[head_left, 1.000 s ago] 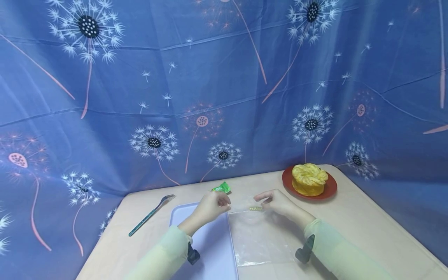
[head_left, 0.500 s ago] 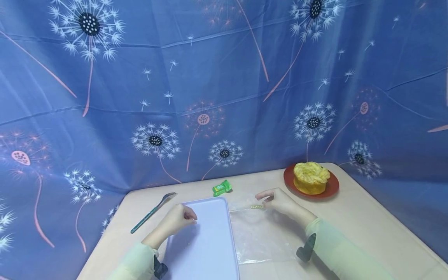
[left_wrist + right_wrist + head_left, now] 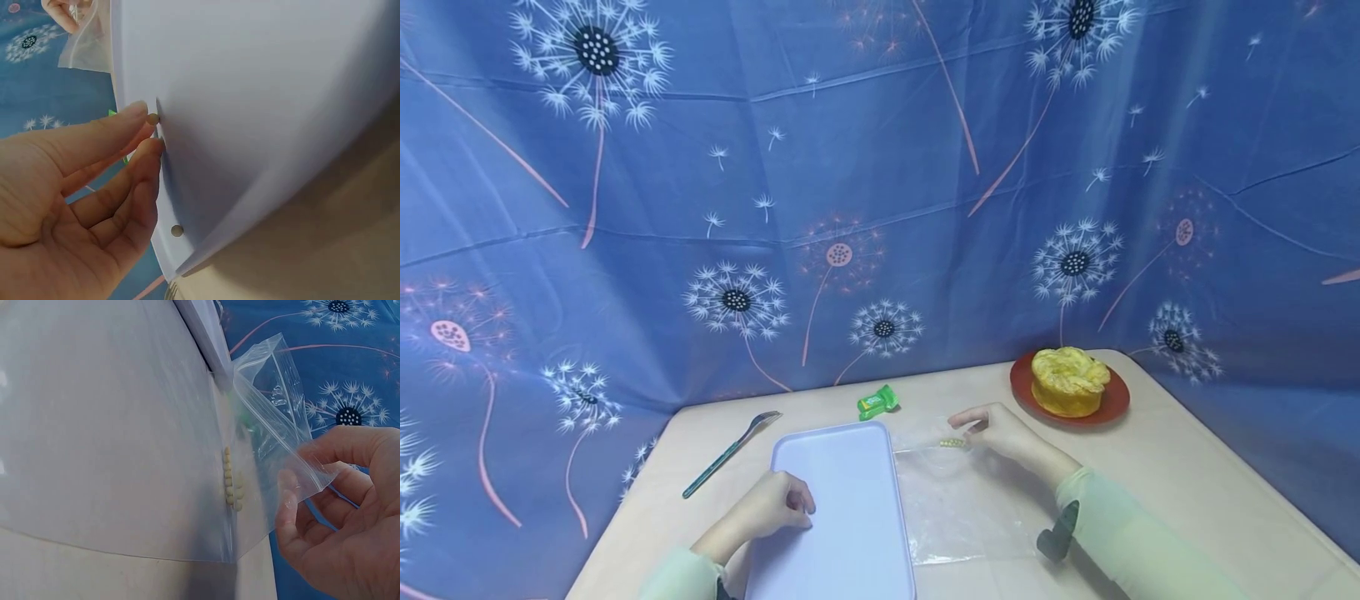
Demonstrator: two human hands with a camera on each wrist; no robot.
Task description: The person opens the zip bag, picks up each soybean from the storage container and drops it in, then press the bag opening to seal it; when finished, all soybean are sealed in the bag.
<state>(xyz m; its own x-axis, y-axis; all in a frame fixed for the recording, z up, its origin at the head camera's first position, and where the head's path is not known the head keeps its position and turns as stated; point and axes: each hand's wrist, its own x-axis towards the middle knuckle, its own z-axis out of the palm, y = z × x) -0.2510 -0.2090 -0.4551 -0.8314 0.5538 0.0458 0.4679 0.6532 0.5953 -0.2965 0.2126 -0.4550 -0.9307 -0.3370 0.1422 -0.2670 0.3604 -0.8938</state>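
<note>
On the left half of the pale lilac tray (image 3: 842, 467), my left hand (image 3: 775, 504) reaches down with curled fingers. The left wrist view shows a small round tan ball (image 3: 153, 119) at its thumb and fingertips; a second ball (image 3: 177, 230) lies on the tray near a corner. My right hand (image 3: 353, 506) pinches the edge of a clear zip bag (image 3: 281, 419), whose mouth stands partly spread. Inside the bag several pale yellowish balls (image 3: 229, 481) rest in a row. The bag lies on the table along the tray's right side.
A green wrapped packet (image 3: 877, 402) lies behind the tray. The fork (image 3: 730, 454) with a teal handle is left of it. At the back right, a yellow braided bun (image 3: 1067, 382) sits on a red-brown plate (image 3: 1021, 387). A blue dandelion-print curtain (image 3: 925, 208) hangs behind the table.
My left hand has moved from beside the bag's mouth leftward and nearer over the tray, uncovering the green packet. My right hand stays at the bag's edge.
</note>
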